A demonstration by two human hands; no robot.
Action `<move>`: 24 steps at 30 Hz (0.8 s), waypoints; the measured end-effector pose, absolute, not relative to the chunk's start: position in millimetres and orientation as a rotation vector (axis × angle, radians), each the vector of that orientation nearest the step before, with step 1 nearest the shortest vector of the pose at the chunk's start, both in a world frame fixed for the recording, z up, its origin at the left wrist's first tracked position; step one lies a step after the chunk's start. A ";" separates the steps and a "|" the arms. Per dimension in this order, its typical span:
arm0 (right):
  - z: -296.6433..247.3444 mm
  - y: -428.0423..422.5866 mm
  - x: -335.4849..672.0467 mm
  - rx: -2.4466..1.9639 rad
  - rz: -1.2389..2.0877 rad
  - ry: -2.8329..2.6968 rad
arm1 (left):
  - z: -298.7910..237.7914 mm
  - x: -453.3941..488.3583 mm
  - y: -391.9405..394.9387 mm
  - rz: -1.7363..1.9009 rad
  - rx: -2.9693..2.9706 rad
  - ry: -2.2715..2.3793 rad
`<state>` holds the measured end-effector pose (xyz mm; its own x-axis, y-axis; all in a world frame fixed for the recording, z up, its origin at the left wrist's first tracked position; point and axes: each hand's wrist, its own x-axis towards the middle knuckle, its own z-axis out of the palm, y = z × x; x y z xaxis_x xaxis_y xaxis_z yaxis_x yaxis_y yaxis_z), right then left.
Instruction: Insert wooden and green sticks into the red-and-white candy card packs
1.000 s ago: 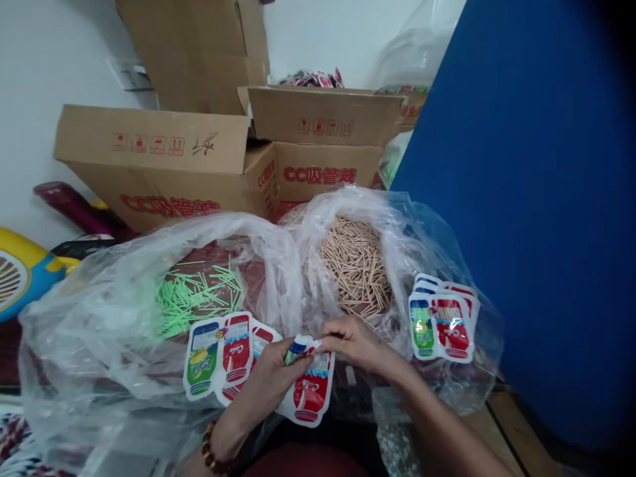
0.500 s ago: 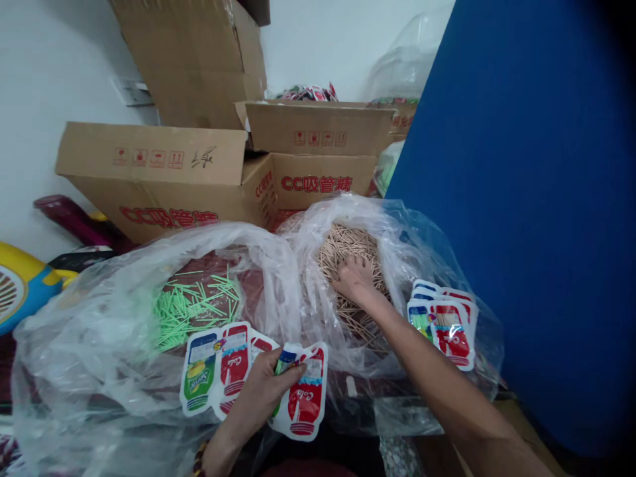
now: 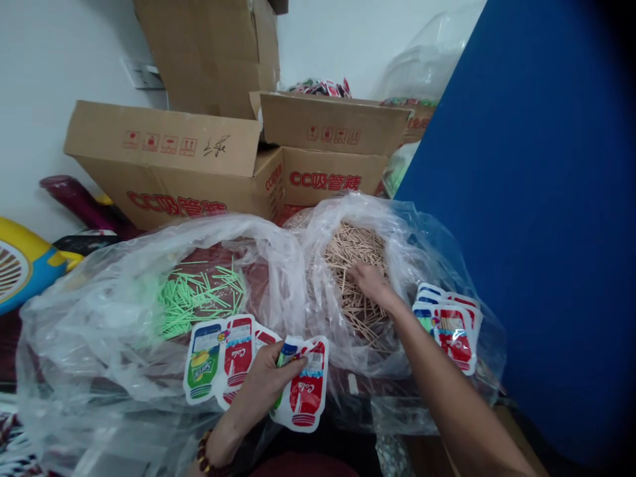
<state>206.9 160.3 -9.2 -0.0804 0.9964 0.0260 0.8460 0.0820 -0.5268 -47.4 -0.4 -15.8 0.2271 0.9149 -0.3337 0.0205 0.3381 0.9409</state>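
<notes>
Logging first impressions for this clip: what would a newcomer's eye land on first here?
Centre-right, the right hand rests among tan sticks heaped in a clear bag; green sticks lie in a second bag to the left. In front, the left hand grips a red bottle-shaped pouch, and a big blue panel walls off the right side.
</notes>
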 end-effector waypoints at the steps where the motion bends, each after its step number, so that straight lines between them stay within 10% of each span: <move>1: -9.4 158.1 209.9 -1.782 0.586 -1.924 | -16.6 -47.0 -0.2 0.804 1.048 1.171; 24: -68.5 66.9 201.7 -1.239 1.105 -1.164 | -14.4 -30.2 -2.0 0.733 0.965 1.108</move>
<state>201.7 66.9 -68.5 0.0968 0.9947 0.0353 0.0162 0.0339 -0.9993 -30.2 -2.0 -14.4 0.2988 0.8701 -0.3919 -0.0205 0.4165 0.9089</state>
